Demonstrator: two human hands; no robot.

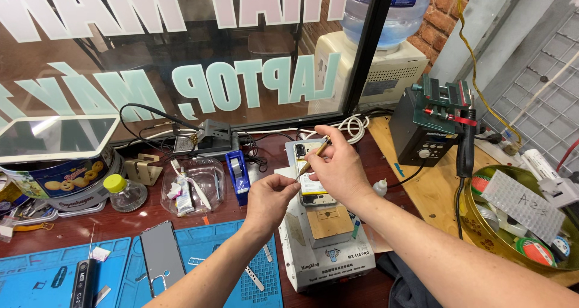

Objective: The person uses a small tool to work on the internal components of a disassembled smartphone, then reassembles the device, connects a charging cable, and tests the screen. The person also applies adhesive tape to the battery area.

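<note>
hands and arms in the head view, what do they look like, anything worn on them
Both forearms are bare up to the frame edge, with no sleeves showing. The left hand and right hand wear no gloves, and no rings, watch or wristbands show.

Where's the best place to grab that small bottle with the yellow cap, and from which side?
Take the bottle by its yellow cap or the neck just under it, coming straight down from above. It stands upright, the cookie tin crowds its left and a clear plastic tray sits close on its right, so the top is probably the freest approach.

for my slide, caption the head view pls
Right hand holds a thin tool above an opened phone; left hand steadies it.
</note>
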